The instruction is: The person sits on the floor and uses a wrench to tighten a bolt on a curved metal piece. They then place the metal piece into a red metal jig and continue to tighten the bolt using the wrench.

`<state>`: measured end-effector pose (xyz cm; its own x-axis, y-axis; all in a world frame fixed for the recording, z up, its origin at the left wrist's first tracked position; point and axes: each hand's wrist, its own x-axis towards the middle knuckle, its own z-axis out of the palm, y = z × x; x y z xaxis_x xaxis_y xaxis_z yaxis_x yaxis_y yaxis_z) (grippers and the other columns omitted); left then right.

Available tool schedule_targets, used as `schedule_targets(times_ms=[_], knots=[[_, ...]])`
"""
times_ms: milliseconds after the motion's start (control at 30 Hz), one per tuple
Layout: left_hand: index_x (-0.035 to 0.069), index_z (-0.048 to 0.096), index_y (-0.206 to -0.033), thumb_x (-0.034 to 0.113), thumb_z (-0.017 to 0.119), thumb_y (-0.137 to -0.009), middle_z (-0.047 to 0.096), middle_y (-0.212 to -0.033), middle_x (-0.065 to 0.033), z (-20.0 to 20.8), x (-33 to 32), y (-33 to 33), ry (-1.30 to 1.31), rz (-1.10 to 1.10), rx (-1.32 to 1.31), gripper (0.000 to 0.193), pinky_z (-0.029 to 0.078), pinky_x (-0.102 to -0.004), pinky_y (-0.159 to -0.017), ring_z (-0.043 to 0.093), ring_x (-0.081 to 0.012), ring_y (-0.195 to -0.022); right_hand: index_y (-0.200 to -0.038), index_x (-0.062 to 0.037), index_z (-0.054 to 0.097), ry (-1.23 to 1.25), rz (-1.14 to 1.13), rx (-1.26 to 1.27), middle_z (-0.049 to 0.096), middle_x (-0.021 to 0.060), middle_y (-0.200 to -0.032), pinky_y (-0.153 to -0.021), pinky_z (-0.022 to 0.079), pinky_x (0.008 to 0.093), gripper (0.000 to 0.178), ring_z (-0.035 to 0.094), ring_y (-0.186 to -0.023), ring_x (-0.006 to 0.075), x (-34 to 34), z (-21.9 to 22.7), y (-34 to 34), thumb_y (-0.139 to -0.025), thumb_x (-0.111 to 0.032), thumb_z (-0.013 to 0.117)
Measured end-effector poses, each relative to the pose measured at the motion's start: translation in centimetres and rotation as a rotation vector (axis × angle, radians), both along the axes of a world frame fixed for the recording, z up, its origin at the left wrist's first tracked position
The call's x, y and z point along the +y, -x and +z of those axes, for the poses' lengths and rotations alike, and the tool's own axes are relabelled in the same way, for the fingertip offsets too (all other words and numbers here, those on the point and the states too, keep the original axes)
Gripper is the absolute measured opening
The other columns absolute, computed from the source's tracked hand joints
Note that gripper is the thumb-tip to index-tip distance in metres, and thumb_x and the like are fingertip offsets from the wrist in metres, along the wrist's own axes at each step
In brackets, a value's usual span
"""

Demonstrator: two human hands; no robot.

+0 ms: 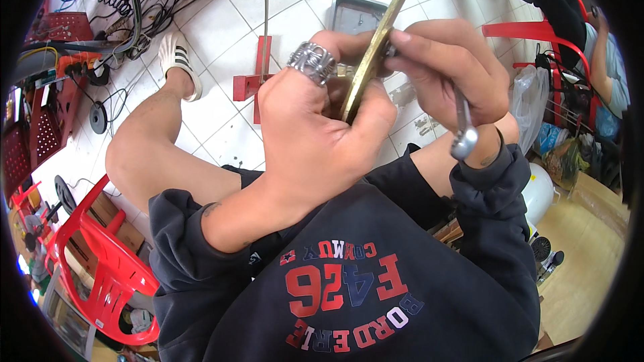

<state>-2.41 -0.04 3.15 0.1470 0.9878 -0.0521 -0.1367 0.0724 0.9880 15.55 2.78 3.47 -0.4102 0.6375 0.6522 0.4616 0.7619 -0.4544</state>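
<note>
My left hand [315,127] is closed around a long, narrow gold-coloured metal piece [377,50], seen nearly edge-on and slanting up to the right. Chunky silver ringwork [312,62] sits on one of its fingers. My right hand [456,70] has its thumb and fingertips pinched against the right side of the gold piece. Whatever small part lies at those fingertips is mostly hidden. Tucked in the same hand is a silver wrench [463,141], its rounded end sticking out below the palm.
A grey tray [355,13] and a red metal stand [261,80] are on the tiled floor ahead. Red plastic chairs [107,275] stand at left and right. Black cables [157,10] lie upper left. At the right are plastic bags [533,104] and another person [607,60].
</note>
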Motion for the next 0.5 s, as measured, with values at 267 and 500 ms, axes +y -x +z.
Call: schedule_targets(times_ms=[267, 500], knots=[[-0.003, 0.064, -0.103, -0.004, 0.067, -0.069, 0.063, -0.080, -0.0103, -3.0, -0.2, -1.3, -0.474, 0.242, 0.124, 0.034, 0.047, -0.0259, -0.053, 0.059, -0.0162, -0.059, -0.091, -0.0003, 0.063, 0.136, -0.199, 0.158, 0.064, 0.0106, -0.077, -0.052, 0.048, 0.0265, 0.015, 0.061, -0.061, 0.0188, -1.6, -2.0, 2.7, -0.084, -0.006, 0.075], [0.002, 0.063, -0.109, -0.005, 0.070, -0.067, 0.063, -0.085, -0.0087, -3.2, 0.0, -1.6, -0.518, 0.307, 0.119, 0.044, 0.050, -0.0279, -0.055, 0.062, -0.0169, -0.064, -0.093, -0.0012, 0.063, 0.228, -0.139, 0.138, 0.062, 0.0095, -0.076, -0.051, 0.046, 0.0292, 0.011, 0.060, -0.057, 0.0221, -1.2, -0.8, 2.7, -0.090, -0.011, 0.068]])
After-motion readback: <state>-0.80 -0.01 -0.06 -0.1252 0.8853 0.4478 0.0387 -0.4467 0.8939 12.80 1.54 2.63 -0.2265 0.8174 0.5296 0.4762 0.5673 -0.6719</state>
